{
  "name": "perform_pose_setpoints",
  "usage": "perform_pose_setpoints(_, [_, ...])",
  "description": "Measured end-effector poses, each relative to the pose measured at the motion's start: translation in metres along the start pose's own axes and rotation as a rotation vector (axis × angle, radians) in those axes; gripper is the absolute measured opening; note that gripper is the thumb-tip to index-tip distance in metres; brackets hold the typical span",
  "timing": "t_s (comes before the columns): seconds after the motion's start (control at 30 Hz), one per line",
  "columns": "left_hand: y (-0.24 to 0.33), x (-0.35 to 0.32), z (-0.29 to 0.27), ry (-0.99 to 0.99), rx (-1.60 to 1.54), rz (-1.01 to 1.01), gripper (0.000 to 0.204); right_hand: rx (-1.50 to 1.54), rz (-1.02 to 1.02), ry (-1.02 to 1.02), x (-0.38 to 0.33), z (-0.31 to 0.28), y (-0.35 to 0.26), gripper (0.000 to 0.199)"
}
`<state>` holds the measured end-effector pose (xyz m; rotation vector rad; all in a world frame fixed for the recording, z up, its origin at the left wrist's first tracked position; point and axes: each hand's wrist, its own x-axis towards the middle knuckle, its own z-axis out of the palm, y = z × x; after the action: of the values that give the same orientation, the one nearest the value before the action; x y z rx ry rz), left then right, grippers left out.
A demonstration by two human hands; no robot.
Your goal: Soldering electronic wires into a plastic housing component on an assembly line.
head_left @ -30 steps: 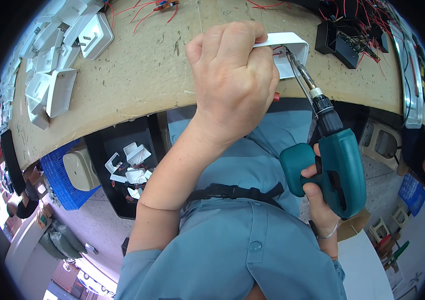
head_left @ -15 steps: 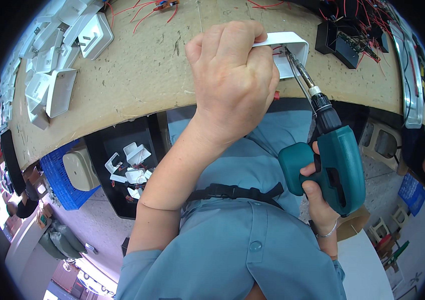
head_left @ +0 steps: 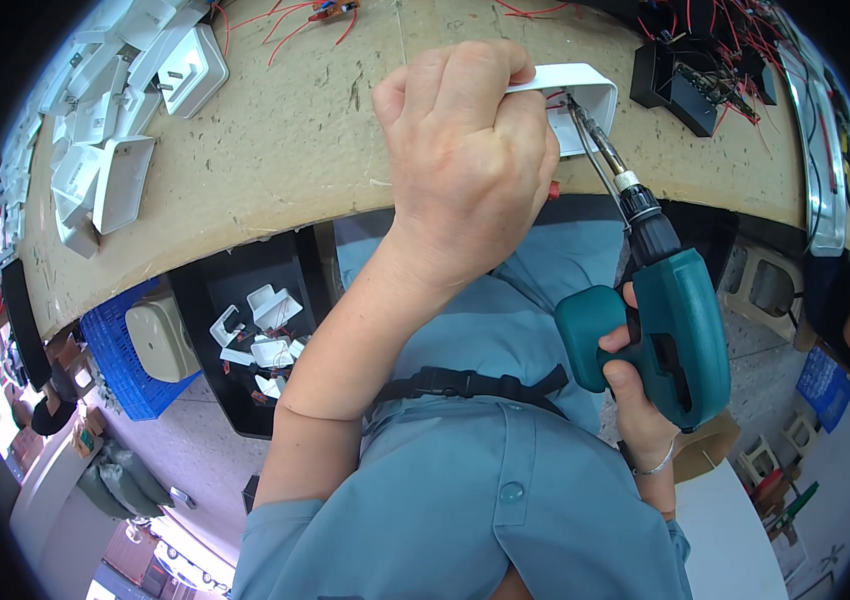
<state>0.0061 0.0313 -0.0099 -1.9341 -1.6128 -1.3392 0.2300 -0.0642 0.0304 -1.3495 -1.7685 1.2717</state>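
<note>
My left hand (head_left: pixel 470 160) is closed round the near side of a white plastic housing (head_left: pixel 595 95) at the table's front edge, its open side facing me. The fingertips are hidden behind the knuckles. In my right hand (head_left: pixel 637 395) is a green soldering gun (head_left: pixel 690 335), gripped by its handle with the fingers at the trigger. Its hot tip, with a thin feed tube alongside, reaches into the housing beside a short red wire (head_left: pixel 554 96). Whether the tip touches metal inside cannot be made out. A small red piece (head_left: pixel 553 190) shows below the housing.
White housings (head_left: pixel 125 185) are heaped on the table's (head_left: pixel 275 150) left. Black cases (head_left: pixel 690 100) with red wires lie at the right, by a metal-edged tray (head_left: pixel 825 190). A black bin (head_left: pixel 200 340) with white parts stands below the table, near a blue crate (head_left: pixel 130 365).
The soldering gun has shifted very slightly left, its tip still inside the housing. My left hand and the housing stay almost in place.
</note>
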Motion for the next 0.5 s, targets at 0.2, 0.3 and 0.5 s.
perform_pose_setpoints(0.2, [-0.0007, -0.0003, 0.0004, 0.019, -0.012, 0.011, 0.01, 0.025, -0.019, 0.007, -0.0012, -0.0004, 0.0006, 0.063])
perform_pose_setpoints(0.3, [-0.0009, -0.0009, 0.0003, 0.03, -0.024, 0.011, 0.01, 0.093, 0.018, 0.027, -0.0024, 0.0015, -0.0031, 0.063])
perform_pose_setpoints(0.5, [-0.0002, -0.0011, 0.0002, 0.039, -0.026, 0.005, 0.009, 0.044, -0.014, 0.011, -0.0044, -0.0009, -0.0018, 0.061])
